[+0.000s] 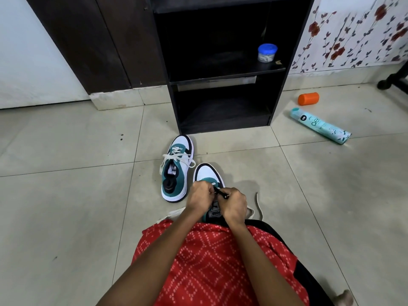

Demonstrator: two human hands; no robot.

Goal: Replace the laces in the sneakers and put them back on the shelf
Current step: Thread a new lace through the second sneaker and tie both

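Two teal-and-white sneakers stand on the tiled floor in front of a black shelf unit (223, 78). The far sneaker (176, 166) has a loose cream lace across its tongue. The near sneaker (208, 175) sits at my knees, mostly hidden by my hands. My left hand (199, 198) is curled over its eyelets. My right hand (235, 206) pinches a black lace (220, 192) whose tip pokes out between the hands. A cream lace (258, 206) trails on the floor to the right of the near sneaker.
A blue-lidded jar (267, 53) stands on the shelf's middle board; the bottom compartment holds nothing visible. An orange cap (308, 98) and a teal spray can (320, 125) lie on the floor to the right. A dark door frame (95, 40) rises at the left.
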